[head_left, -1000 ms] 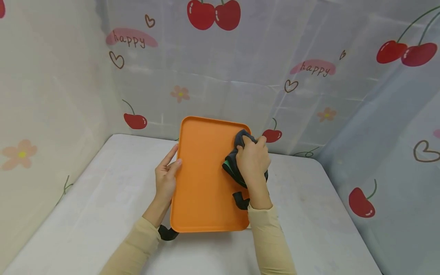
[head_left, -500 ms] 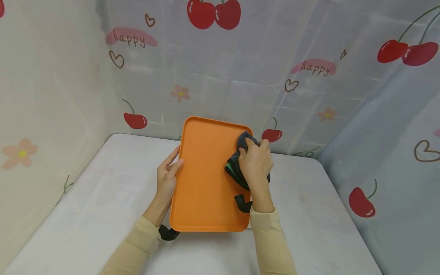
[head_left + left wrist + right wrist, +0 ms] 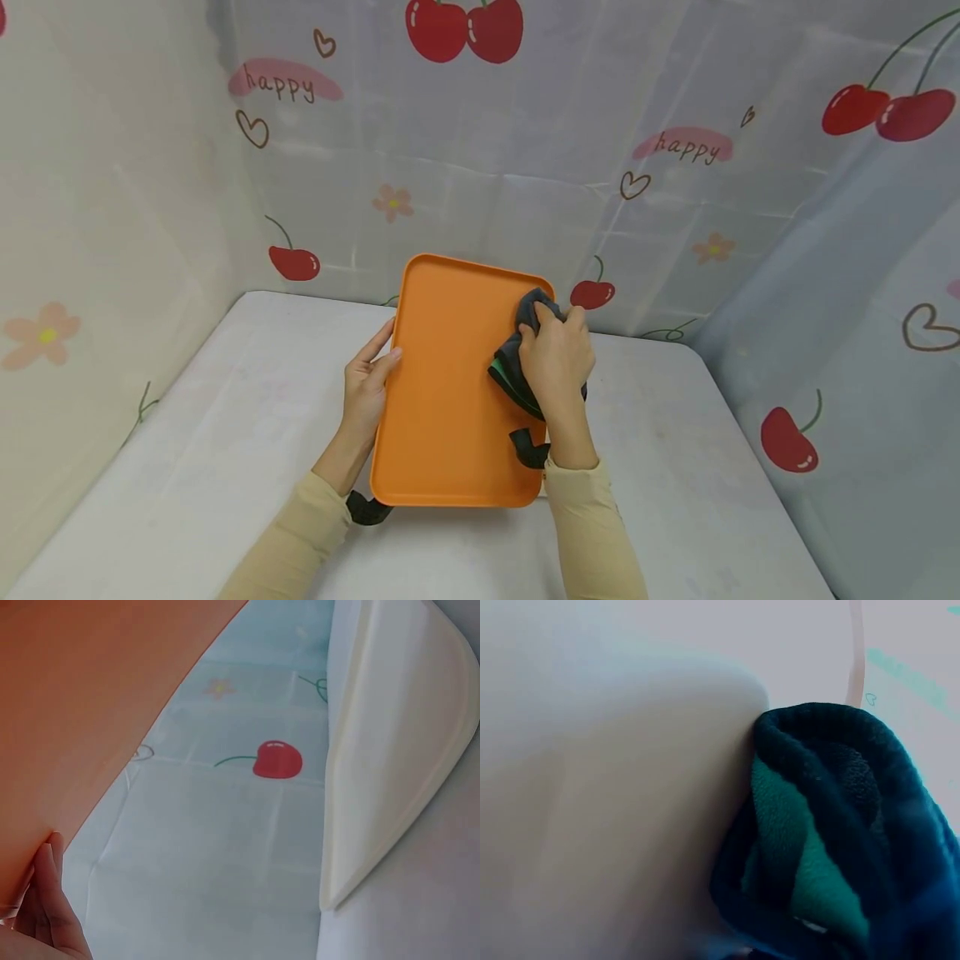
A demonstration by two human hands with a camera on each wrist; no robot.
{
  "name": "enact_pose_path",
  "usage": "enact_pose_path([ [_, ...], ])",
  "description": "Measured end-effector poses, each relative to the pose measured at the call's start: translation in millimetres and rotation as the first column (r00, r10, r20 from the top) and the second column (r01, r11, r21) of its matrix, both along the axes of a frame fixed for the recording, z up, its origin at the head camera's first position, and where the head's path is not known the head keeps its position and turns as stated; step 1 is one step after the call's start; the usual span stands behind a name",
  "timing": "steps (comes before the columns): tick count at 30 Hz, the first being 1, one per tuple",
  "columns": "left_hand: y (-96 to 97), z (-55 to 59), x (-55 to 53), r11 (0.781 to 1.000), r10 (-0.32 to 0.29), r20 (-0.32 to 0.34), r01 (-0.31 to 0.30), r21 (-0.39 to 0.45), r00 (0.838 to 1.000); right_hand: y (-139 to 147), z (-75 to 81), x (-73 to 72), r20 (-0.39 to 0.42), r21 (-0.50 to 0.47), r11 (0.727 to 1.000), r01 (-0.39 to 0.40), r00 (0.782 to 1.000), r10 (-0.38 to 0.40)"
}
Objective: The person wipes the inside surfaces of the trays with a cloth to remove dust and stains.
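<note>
An orange rectangular tray is tilted up above the table, its inner face towards me. My left hand holds its left edge, thumb on the front and fingers behind; in the left wrist view those fingers lie against the underside. A dark grey cloth with a green inner side is bunched in my right hand, which presses it on the tray's upper right part. Folds of this cloth fill the right side of the right wrist view.
Behind the orange tray, on the white table, lies a pale flat thing with a cream rim, mostly hidden in the head view. A cherry-print curtain closes off the back and sides. Black straps hang from the wrists.
The tray's upper end has shifted slightly right. My right hand and the cloth have moved a little right and down along it, while the left hand keeps its hold.
</note>
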State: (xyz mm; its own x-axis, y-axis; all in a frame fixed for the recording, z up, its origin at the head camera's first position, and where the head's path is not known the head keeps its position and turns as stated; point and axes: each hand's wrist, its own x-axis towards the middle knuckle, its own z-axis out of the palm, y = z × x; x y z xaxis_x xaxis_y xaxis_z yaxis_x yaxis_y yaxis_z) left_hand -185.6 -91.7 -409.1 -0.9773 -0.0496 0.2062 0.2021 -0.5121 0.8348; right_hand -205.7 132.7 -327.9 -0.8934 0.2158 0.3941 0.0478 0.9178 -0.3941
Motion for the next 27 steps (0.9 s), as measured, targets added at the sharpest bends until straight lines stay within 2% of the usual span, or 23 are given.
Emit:
enact_pose_path([
  [8, 2.5, -1.8, 0.5, 1.000, -0.010, 0.001, 0.010, -0.017, 1.000, -15.6, -0.6, 4.2, -0.015, 0.009, 0.998, -0.054, 0.998, 0.054],
  [18, 7.0, -3.2, 0.2, 1.000, 0.012, 0.001, -0.012, -0.028, 1.000, -43.2, -1.2, 10.5, -0.075, 0.044, 0.990, -0.133, 0.988, 0.136],
  [23, 10.3, -5.3, 0.5, 0.999, 0.003, -0.020, -0.003, -0.033, 1.000, -58.6, -1.1, 15.3, -0.095, 0.102, 0.980, -0.171, 0.979, 0.180],
  [27, 12.4, -6.9, 1.2, 1.000, -0.005, -0.025, 0.004, -0.025, 1.000, -71.4, -2.4, 19.4, -0.113, 0.170, 0.962, -0.215, 0.965, 0.236],
])
